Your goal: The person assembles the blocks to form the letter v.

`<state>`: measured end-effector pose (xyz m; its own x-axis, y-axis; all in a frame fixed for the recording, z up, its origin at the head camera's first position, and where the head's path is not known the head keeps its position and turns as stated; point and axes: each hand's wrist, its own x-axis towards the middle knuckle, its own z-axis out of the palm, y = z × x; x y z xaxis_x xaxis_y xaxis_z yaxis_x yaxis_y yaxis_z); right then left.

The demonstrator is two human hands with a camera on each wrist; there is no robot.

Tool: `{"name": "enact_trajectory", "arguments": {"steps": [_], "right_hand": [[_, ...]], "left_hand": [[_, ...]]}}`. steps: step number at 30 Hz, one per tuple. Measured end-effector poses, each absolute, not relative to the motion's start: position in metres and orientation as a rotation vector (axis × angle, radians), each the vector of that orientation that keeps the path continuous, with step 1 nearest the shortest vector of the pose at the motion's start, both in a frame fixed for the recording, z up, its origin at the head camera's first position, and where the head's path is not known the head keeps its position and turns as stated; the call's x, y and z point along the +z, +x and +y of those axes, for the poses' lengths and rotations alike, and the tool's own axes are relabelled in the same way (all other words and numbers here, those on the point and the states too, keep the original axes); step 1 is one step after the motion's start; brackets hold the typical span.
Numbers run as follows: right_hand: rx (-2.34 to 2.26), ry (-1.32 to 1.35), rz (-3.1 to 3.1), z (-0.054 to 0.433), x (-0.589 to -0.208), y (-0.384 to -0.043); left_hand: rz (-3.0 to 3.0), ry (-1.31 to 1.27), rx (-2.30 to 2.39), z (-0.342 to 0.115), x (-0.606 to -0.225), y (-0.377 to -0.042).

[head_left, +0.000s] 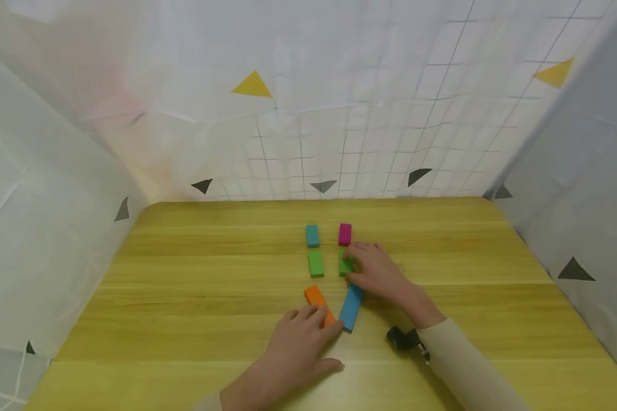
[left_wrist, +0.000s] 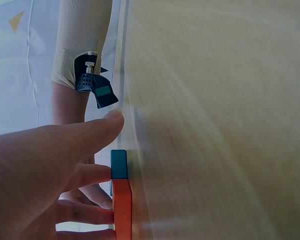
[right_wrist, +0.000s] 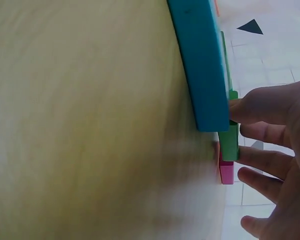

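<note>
While right hand pinches green block: I'd align it with magenta block.
Left hand: fingers apart, on orange block — keep light.

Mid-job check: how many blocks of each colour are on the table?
Green blocks: 2
Teal block: 1
Magenta block: 1
Orange block: 1
Blue block: 1
Total: 6
</note>
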<state>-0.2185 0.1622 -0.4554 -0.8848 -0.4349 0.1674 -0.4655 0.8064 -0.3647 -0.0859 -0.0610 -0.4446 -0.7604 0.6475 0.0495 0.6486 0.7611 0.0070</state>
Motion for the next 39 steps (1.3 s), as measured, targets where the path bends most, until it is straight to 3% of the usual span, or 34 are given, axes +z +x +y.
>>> {"name": "enact_trajectory", "arguments": {"steps": [39], "right_hand": [[0.592,0.653,-2.901,0.183,-0.453,-0.197]], "left_hand": [[-2.897,-1.060,-0.081,-0.061,-0.447,-0.087]]}}
